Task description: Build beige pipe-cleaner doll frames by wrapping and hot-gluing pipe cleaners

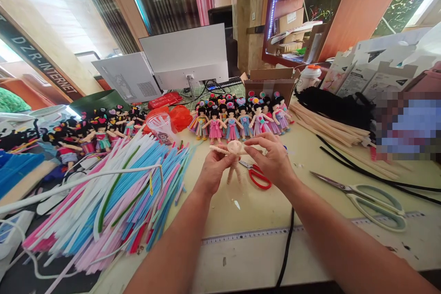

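A beige pipe-cleaner doll body [235,148] with a round head, arms and two legs is held up over the table. My left hand [214,167] is closed around its middle, thumb on the front. With thumb and fingers, my right hand [270,154] pinches the doll's arm on the right side. Just beyond the doll's legs lie small red-handled scissors [259,178], partly covered by my right hand. Finished dolls [231,124] with black hair and colourful dresses stand in rows behind my hands.
Many coloured pipe cleaners [113,202] are heaped at left, beside more dolls [99,135]. Large green-handled scissors [370,200] and a measuring tape [255,234] lie on the right and front. Beige pipe cleaners [330,124], black ones [334,105] and a plastic cup [160,126] stand farther back.
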Tool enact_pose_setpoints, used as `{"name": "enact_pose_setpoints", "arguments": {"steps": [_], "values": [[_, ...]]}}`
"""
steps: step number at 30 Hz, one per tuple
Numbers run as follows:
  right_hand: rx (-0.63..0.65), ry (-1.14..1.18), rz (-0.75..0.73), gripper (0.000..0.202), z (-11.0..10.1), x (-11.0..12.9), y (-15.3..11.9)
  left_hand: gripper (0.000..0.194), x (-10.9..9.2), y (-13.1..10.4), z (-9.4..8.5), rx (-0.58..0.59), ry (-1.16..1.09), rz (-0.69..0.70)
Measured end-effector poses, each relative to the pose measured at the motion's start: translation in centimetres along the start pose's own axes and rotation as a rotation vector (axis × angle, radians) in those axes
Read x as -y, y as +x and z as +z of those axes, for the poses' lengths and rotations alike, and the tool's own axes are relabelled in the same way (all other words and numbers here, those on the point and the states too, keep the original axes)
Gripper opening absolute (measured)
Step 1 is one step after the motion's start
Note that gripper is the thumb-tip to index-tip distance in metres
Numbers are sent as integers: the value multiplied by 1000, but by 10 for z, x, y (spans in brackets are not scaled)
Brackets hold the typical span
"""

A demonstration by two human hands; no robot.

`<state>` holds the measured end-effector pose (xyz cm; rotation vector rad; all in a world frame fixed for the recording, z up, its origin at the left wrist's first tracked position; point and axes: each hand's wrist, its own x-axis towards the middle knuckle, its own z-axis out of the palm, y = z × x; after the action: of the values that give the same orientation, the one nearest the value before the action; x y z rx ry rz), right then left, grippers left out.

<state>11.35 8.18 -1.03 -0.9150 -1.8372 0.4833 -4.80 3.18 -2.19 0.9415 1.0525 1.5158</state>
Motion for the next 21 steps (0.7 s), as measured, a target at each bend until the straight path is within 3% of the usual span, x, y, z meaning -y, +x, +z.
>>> {"name": "enact_pose_setpoints", "arguments": {"steps": [12,21], "values": [[49,90,178,11,8,6,-4,45,1,-4,10,23,69,7],[-1,112,204,14,10,6,-3,43,4,-5,12,-78,83,41]]}}
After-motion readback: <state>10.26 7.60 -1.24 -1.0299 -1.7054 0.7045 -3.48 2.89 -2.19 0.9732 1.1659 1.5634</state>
